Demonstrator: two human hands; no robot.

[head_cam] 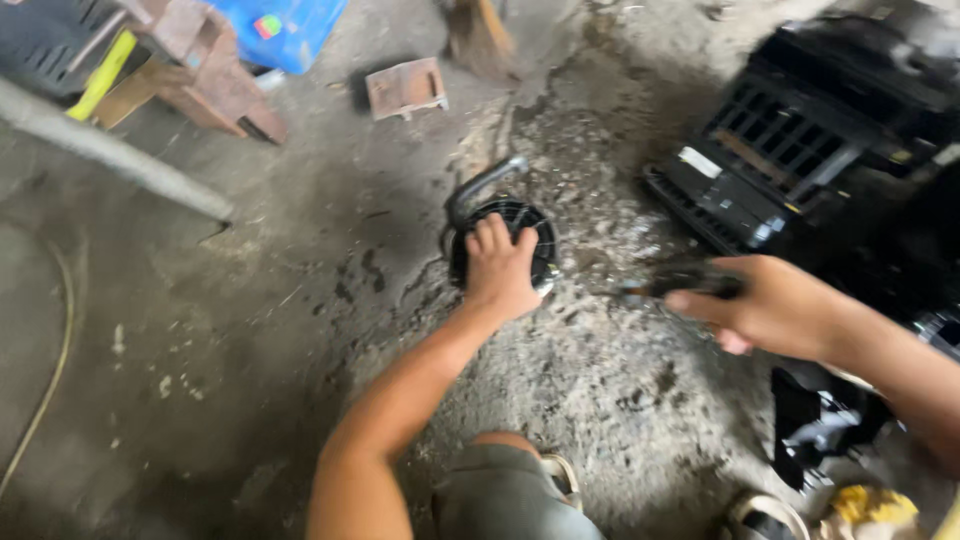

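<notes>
- Two bare hands are at work over a grimy, oil-stained concrete floor (250, 350); the left hand (503, 268) lies palm-down on a round black plastic fan-like housing with a slatted grille (535, 232), fingers spread over its near-left part, pressing rather than clamped around it;
- the right hand (775, 305) is closed around a dark, blurred tool handle (690, 280); its thin tip points left toward the round housing and ends just short of the housing's right rim; whether it touches I cannot tell, for motion blur;
- the round housing sits on the floor straight ahead of the person, beyond the bent knee in grey-green cloth (500, 490); it lies flat, face up, with a curved grey metal bracket or pipe (485, 185) rising from its far-left edge;
- the left hand is the nearer one, already on the housing; the right hand is to its right, near but apart;
- the tool's long axis runs roughly level across the view, right to left, aimed at the housing's right side below the left hand's fingertips;
- round about: a black slatted plastic casing with a pale label (770, 150) at the right, a small rusty metal block (405, 88) farther off, a blue plastic sheet (290, 30) at the top.
</notes>
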